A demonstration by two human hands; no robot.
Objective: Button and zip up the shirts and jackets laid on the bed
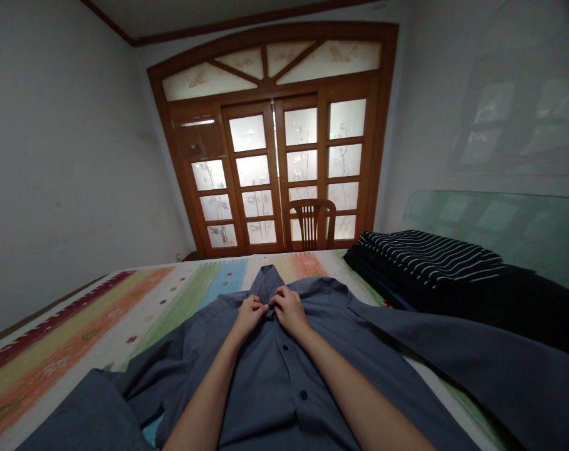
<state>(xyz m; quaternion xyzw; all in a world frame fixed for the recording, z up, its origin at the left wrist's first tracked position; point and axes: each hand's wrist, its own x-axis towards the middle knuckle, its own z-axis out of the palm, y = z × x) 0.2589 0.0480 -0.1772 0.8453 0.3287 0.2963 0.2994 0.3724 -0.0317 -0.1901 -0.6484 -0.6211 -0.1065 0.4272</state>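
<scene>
Pinching the placket [268,311] of a slate-blue button-front shirt [270,401], we keep our left hand [250,315] and right hand [290,310] closed on the cloth, directly below the collar [266,282]; any button between the hands is hidden. The shirt lies front up beneath the hands, collar pointing away from us. Two dark buttons [303,394] show on the placket, nearer us than the hands. One sleeve [454,357] extends to the right of the hands. A striped multicoloured bedspread [78,332] lies beneath the shirt and runs left of and beyond the hands. Farther right sit folded striped garments [430,257], beside a green glass panel [495,219]. Far beyond the hands stand a slatted wooden chair [310,222] and a glazed wooden double door [251,175].
</scene>
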